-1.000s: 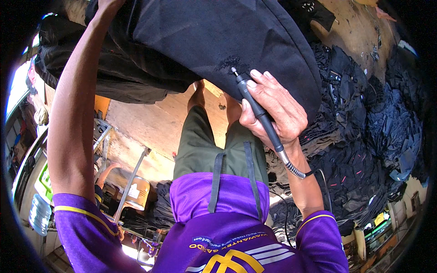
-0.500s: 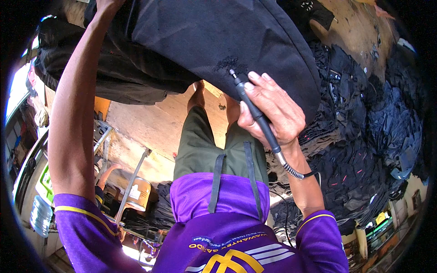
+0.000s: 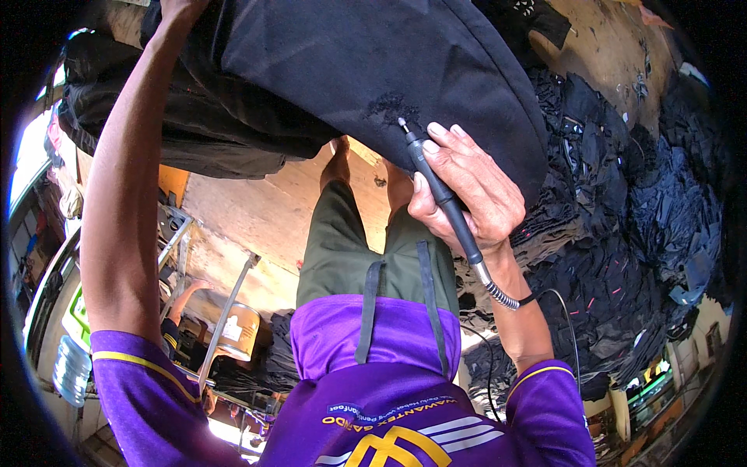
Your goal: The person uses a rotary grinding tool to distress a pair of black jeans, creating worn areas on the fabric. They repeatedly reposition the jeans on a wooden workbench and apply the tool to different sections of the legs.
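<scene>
My right hand [image 3: 478, 191] is closed around a black pen-shaped rotary tool [image 3: 445, 194], with its spring-sleeved cord running back over my wrist. The tool's pale round tip is at a rough, frayed patch [image 3: 389, 109] on a piece of black cloth [image 3: 327, 62]; whether it touches the cloth I cannot tell. My left hand [image 3: 183, 8] reaches to the top edge of the picture beside the cloth, its fingers cut off from view. More black cloth [image 3: 226, 140] hangs in folds below my left forearm.
A large heap of dark cloth pieces [image 3: 599, 257] lies on the right. At the lower left are a metal frame [image 3: 226, 319], a brown tub [image 3: 240, 333], a clear water jug [image 3: 71, 370] and another person's arm [image 3: 185, 300]. The tool's cord [image 3: 572, 327] hangs past my right arm.
The tool and my right hand have shifted slightly right, the tip still by the frayed patch. The cord now swings out in a wider loop right of my forearm.
</scene>
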`<state>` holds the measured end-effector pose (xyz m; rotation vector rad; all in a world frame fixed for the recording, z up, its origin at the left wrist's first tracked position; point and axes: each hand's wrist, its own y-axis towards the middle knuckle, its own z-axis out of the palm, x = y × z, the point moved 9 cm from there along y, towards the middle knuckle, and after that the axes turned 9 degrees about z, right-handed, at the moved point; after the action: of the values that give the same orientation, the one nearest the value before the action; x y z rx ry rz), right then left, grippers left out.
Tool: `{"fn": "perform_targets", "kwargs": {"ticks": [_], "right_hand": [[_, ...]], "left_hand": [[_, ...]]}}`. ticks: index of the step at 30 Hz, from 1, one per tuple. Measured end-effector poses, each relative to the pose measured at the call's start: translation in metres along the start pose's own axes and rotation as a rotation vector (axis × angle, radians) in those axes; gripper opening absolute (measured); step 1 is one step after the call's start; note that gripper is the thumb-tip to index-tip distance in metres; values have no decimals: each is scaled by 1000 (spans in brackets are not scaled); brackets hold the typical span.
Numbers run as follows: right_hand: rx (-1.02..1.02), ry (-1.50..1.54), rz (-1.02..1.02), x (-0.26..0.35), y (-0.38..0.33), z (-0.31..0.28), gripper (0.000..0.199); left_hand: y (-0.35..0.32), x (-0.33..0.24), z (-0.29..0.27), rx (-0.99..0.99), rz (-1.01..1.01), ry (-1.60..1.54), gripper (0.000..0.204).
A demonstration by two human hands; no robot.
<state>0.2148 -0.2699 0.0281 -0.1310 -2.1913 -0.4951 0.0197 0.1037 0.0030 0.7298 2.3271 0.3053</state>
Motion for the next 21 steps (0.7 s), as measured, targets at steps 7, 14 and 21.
{"fn": "perform_targets", "kwargs": {"ticks": [7,14,21], "right_hand": [[-50,-20,19,-2,1,-5,30],[-29,-3,-9,-1,-3,-3,30],[-31,5,14,-3,-6,-4,33]], "left_hand": [[-1,1,-1,-3,-11,33,37],[0,2,-1,1,-8,28,39],[-2,-4,-1,-13,39,4,38]]}}
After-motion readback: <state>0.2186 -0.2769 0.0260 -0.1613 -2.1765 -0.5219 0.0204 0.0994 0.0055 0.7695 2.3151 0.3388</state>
